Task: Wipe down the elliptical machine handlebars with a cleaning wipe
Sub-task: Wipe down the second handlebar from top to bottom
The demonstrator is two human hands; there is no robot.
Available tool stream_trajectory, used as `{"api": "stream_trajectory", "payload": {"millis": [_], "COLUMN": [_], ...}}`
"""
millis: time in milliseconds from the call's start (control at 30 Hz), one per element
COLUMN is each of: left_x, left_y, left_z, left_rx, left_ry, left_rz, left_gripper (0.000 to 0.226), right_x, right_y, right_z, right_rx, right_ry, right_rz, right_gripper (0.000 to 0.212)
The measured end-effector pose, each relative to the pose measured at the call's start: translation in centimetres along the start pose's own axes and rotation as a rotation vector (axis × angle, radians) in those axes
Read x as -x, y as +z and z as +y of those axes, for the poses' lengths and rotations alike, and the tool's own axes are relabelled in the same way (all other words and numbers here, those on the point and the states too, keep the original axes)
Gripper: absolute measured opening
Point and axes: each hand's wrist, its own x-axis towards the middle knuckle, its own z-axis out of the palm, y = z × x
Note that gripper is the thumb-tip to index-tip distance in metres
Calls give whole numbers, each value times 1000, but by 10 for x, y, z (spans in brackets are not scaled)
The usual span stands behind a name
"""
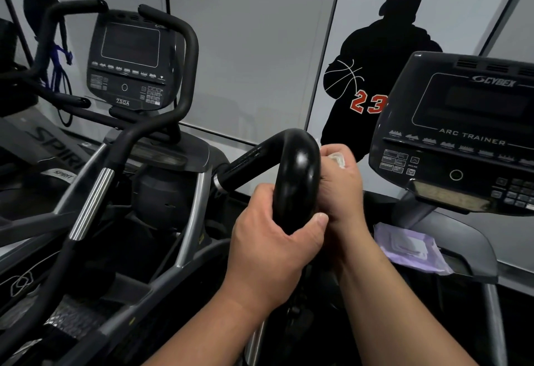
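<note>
Glossy black curved handlebar (297, 175), gripped.

Purple wipes pack (410, 247), apparently flat, on grey machine ledge (474, 238).

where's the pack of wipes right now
In the head view, the purple wipes pack lies on the machine's ledge below the Cybex console, right of the right hand.
</note>
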Motion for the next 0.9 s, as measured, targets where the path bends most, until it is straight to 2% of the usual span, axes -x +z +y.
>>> {"api": "stream_trajectory", "payload": {"millis": [100, 267, 367, 467, 700, 833, 900], "left_x": [0, 0, -1, 0, -1, 0, -1], "left_y": [-1, -1, -1, 0, -1, -2, -1], "left_z": [1, -1, 0, -3, -4, -1, -2], "left_rx": [-17, -24, -40, -33, -43, -58, -64], "left_ry": [10, 5, 1, -13, -33, -45, -50], "left_rz": [1, -6, -2, -10, -25, -15, -17], "left_gripper": [38, 40, 41, 41, 40, 43, 42], "right_x": [-7, -22, -29, -41, -54, -54, -56], "right_y": [-4, -3, -3, -1, 6, 13, 19], "right_z": [-6, -12, -23, -28, -50, -66, -72], "right_rx": [-3, 46, 175, 331, 649, 875, 917], "right_ry": [-131, -166, -233, -201, -232, -346, -334], "right_rz": [-12, -91, -164, -206, -369, -485, -524], "right_gripper": [28, 29, 25, 23, 31, 36, 38]}}
